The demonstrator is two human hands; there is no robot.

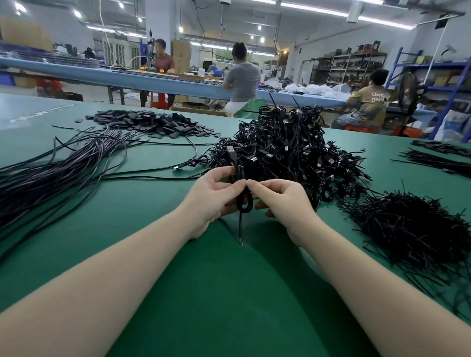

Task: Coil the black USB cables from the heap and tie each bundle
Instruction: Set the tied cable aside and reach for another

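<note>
Head view is showing a green table (215, 307) stretching bare toward the viewer. Beyond the hands, a tall heap of tied black cables (286, 151) is sitting. Left hand (212, 197) and right hand (281, 202) are meeting, fingertips pinching one small coiled cable (245, 201), its tie tail hanging down.

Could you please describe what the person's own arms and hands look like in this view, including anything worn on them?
Both forearms are bare as far as the frame shows, with no sleeves in view. The left hand and right hand wear no gloves, and no rings, watch or bracelets are visible. No markings show on either arm.
</note>
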